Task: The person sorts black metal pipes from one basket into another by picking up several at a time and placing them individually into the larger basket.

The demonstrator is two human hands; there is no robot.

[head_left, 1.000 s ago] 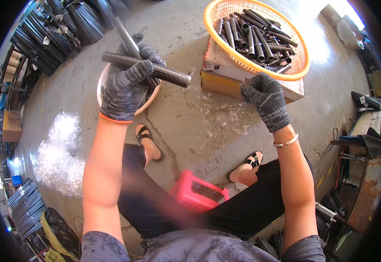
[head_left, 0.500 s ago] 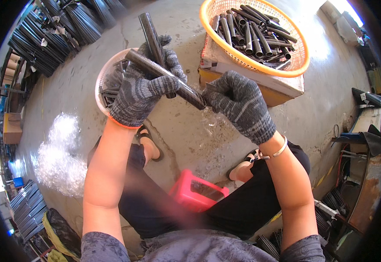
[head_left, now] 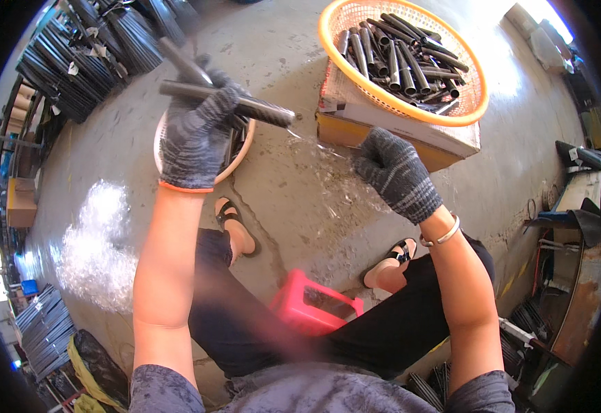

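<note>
My left hand, in a grey knitted glove, is closed round two dark tubes. One tube lies across the fingers with its end toward the right. The other tube slants up to the left and is blurred. From the right end of the first tube a thin strand of clear plastic film runs to my right hand, gloved alike, whose fingers are pinched on it. Beneath my left hand stands a pale round basket with dark pieces inside, partly hidden by the hand.
An orange-rimmed basket full of short dark tubes rests on a cardboard box ahead. Crumpled clear film lies on the floor at left. A pink plastic stool is between my legs. Long tube bundles stand far left.
My left hand has moved left and up with both tubes, over the pale basket. My right hand has drawn away to the right, stretching film from the tube's end.
</note>
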